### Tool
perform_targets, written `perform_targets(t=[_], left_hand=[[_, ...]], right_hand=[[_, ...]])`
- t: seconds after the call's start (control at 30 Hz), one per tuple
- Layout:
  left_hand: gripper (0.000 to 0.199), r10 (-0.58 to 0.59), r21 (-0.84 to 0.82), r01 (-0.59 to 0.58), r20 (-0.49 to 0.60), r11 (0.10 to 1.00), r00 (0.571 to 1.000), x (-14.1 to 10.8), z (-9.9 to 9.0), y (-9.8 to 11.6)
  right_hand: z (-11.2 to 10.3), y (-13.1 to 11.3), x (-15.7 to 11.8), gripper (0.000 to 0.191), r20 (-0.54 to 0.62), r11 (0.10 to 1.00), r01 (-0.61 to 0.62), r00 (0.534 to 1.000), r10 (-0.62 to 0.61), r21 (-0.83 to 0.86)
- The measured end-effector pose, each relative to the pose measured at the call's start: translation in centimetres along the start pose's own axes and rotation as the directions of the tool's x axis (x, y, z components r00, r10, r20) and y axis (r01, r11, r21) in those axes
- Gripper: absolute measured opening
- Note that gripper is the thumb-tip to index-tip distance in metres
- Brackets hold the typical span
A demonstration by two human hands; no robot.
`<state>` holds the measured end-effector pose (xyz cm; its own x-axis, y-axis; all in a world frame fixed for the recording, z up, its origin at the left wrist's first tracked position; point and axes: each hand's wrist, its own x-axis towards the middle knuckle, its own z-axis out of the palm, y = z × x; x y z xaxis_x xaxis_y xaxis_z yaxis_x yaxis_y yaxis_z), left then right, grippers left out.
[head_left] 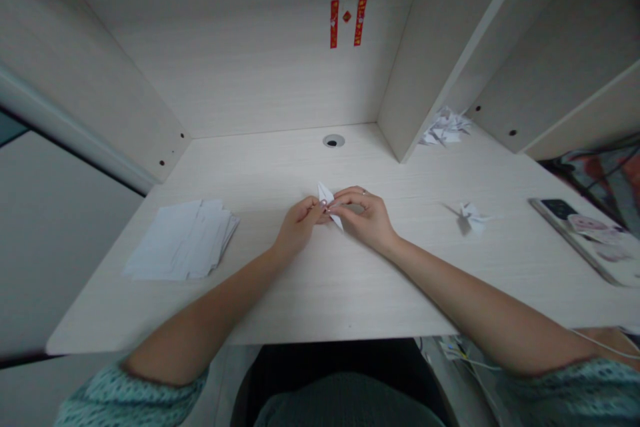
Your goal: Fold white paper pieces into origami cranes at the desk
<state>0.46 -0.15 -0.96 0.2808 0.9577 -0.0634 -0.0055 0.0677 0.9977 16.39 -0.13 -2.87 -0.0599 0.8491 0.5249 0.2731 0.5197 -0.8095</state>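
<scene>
A small folded white paper (325, 193) with pointed ends is held between both hands over the middle of the desk. My left hand (301, 219) pinches it from the left, thumb and fingers pressed together. From the right, my right hand (364, 215) grips it between thumb and forefinger, the fingertips of both hands nearly touching. The fingers hide the middle of the paper. One point sticks up above the hands and another points down to the right.
White paper sheets (183, 240) lie at the left of the desk (300, 307). Right of my hands sits a folded paper piece (471, 215), with a phone (590, 237) farther right. Several folded papers (447, 127) are heaped behind the upright divider (425, 60).
</scene>
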Motion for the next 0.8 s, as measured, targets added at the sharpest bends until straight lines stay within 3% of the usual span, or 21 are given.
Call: perform_targets(t=[0.17,0.53,0.7,0.8], left_hand=[[0.03,0.012,0.028,-0.013,0.02,1.0,1.0,0.2,-0.2,-0.3],[0.03,0.013,0.06,-0.015,0.021,0.998,1.0,0.4,-0.4,-0.6],[0.028,0.023,0.035,-0.022,-0.031,0.999,0.999,0.3,-0.3,0.3],[0.026,0.021,0.038,-0.019,-0.043,0.999,0.999,0.3,-0.4,0.4]], right_hand=[[0.1,0.5,-0.1,0.01,0.005,1.0,-0.02,1.0,0.02,0.001],[-0.5,-0.4,-0.1,0.006,0.075,0.976,0.115,0.992,-0.102,-0.186],[-0.2,-0.2,0.0,0.009,0.063,0.996,0.072,0.996,-0.069,-0.044],[0.1,-0.1,0.0,0.011,0.009,0.998,-0.028,1.0,0.027,0.061]])
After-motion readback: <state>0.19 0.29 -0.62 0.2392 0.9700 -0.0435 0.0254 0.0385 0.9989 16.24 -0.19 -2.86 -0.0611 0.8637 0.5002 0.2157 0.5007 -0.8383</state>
